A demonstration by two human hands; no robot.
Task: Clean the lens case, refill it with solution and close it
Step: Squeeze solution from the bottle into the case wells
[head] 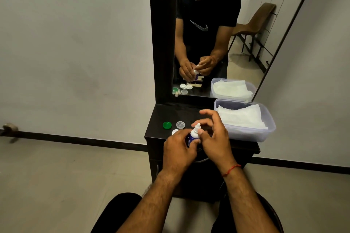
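Mirror [217,34] stands behind table [170,113]. Tub [265,134] sits on table's R side, tissues [242,117] in it. Left cap [167,125] & right cap [180,124] lie side by side, rear L. Bottle [194,133] front-centre, btwn left hand [178,147] & right hand [214,138].

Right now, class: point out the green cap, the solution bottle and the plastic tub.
green cap [167,125], head view, its middle.
solution bottle [194,133], head view, white shoulder below the nozzle.
plastic tub [251,135], head view, its front wall.

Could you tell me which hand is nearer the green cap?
Left. The left hand grips the bottle near the green cap; the right hand is farther, past the bottle.
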